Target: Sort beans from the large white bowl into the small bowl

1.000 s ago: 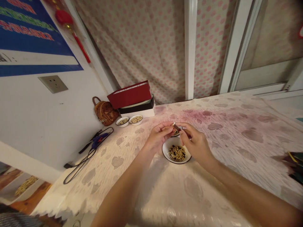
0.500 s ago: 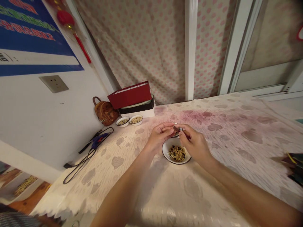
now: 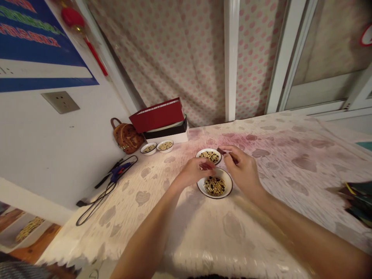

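My right hand (image 3: 242,166) is closed on a short dark brown stick-like tool (image 3: 221,151), its tip toward the far bowl; its exact kind is unclear. My left hand (image 3: 193,170) hangs over the rim of the near white bowl (image 3: 200,186), thumb and fingertips brought close together; anything between them is too small to make out. Yellow and black beans (image 3: 215,186) lie mixed in that bowl. Just behind it stands a second white bowl (image 3: 198,154), dark-rimmed too, with more mixed beans (image 3: 209,155). The left fingers partly cover the gap between the bowls.
Two smaller bowls of beans (image 3: 165,145) stand at the back left, before a red and white box (image 3: 162,116) and a brown mini backpack (image 3: 128,137). A blue glue gun (image 3: 119,170) with its cable lies at left. Dark items (image 3: 359,201) sit at the right edge.
My hands were together above the bowls and have parted. The left has come down toward the near bowl, and the right, still with the brown tool, has shifted slightly right, uncovering the far bowl.
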A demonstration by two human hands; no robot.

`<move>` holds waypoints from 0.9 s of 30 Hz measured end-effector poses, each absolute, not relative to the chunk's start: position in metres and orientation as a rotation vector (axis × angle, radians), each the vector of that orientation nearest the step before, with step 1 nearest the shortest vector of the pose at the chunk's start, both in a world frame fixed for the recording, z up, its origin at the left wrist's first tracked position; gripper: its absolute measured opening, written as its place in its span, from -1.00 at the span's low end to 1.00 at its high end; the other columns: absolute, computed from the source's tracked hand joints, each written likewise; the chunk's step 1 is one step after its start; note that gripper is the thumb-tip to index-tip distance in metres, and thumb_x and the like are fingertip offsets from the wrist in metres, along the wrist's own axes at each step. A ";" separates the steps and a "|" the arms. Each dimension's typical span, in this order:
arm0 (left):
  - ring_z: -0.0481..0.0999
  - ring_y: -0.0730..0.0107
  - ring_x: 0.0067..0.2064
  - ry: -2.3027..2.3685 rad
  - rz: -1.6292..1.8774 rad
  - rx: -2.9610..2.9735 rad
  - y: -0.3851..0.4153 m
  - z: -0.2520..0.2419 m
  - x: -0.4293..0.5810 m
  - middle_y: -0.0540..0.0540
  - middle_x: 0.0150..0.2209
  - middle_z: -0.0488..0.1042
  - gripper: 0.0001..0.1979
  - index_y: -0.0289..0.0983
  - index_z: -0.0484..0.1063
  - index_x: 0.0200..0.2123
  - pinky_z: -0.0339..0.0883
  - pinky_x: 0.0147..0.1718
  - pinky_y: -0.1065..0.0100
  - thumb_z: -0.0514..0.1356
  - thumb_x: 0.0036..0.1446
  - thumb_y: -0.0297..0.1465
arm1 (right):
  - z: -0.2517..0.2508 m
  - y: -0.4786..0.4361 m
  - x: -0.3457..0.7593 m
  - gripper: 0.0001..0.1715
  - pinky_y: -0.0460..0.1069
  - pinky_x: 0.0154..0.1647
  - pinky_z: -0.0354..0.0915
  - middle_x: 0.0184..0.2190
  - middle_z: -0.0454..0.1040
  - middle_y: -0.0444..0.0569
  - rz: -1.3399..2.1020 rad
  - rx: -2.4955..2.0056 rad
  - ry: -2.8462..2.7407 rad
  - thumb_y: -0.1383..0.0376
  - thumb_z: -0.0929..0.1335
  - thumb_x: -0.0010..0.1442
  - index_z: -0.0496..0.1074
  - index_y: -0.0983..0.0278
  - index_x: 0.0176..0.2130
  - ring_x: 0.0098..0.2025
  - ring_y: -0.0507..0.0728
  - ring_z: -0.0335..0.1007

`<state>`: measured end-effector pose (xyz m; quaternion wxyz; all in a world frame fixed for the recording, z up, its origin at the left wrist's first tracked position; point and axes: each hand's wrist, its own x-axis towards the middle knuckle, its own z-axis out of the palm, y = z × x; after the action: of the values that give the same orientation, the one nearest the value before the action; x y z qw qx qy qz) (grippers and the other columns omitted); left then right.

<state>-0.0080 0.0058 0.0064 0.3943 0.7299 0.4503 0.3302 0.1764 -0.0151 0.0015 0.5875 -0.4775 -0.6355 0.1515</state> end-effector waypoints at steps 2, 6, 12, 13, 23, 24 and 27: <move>0.54 0.36 -0.22 1.287 0.853 1.972 0.013 0.006 -0.006 -0.07 -0.25 0.66 -0.89 -0.28 0.64 -0.27 0.36 -0.15 0.35 0.33 0.09 -0.45 | 0.002 -0.015 0.177 -0.62 -0.04 -0.45 0.19 -0.47 0.55 -0.12 0.348 -1.110 -1.477 0.24 0.26 0.24 0.61 0.23 -0.09 -0.54 0.05 0.31; 0.57 0.32 -0.20 1.576 0.714 2.126 0.032 0.013 0.000 -0.08 -0.23 0.67 -0.89 -0.25 0.65 -0.25 0.37 -0.16 0.35 0.31 0.16 -0.41 | 0.001 -0.015 0.178 -0.63 -0.03 -0.44 0.20 -0.48 0.54 -0.13 0.353 -1.110 -1.473 0.24 0.26 0.25 0.60 0.23 -0.10 -0.53 0.06 0.33; 0.61 0.24 -0.18 1.751 0.288 2.254 0.055 0.021 0.016 -0.12 -0.20 0.69 -0.81 -0.24 0.67 -0.25 0.39 -0.17 0.35 0.40 0.08 -0.28 | 0.000 -0.013 0.178 -0.62 -0.04 -0.46 0.19 -0.47 0.54 -0.11 0.421 -1.102 -1.476 0.22 0.27 0.26 0.58 0.24 -0.06 -0.49 0.08 0.39; 0.61 0.24 -0.18 1.755 0.267 2.261 0.058 0.021 0.018 -0.12 -0.21 0.69 -0.83 -0.24 0.67 -0.27 0.39 -0.17 0.35 0.39 0.08 -0.30 | 0.000 -0.013 0.178 -0.62 -0.04 -0.46 0.19 -0.47 0.55 -0.11 0.424 -1.103 -1.476 0.22 0.27 0.26 0.58 0.24 -0.06 -0.49 0.08 0.40; 0.61 0.29 -0.18 1.704 0.406 2.254 0.066 0.009 0.013 -0.11 -0.19 0.68 -0.81 -0.27 0.64 -0.18 0.41 -0.18 0.38 0.35 0.10 -0.39 | 0.000 -0.012 0.178 -0.63 -0.01 -0.36 0.30 -0.31 0.66 -0.04 0.380 -1.093 -1.488 0.24 0.27 0.26 0.59 0.23 -0.07 -0.43 0.10 0.49; 0.61 0.30 -0.20 1.680 0.426 2.235 0.068 0.008 0.013 -0.11 -0.20 0.67 -0.77 -0.26 0.63 -0.16 0.40 -0.21 0.39 0.38 0.08 -0.34 | -0.001 -0.012 0.178 -0.64 -0.01 -0.35 0.31 -0.30 0.67 -0.04 0.379 -1.092 -1.488 0.24 0.27 0.26 0.59 0.22 -0.07 -0.42 0.10 0.49; 0.59 0.33 -0.26 1.627 0.456 2.201 0.074 0.004 0.015 -0.09 -0.26 0.66 -0.77 -0.25 0.64 -0.22 0.39 -0.24 0.39 0.42 0.03 -0.31 | -0.002 -0.011 0.178 -0.65 0.00 -0.33 0.33 -0.30 0.67 -0.05 0.386 -1.091 -1.493 0.24 0.27 0.27 0.59 0.21 -0.07 -0.41 0.10 0.50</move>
<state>0.0153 0.0736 0.0042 0.1823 0.7800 0.5764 0.1614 0.1777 -0.0111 -0.0021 0.5862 -0.4678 -0.6403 0.1657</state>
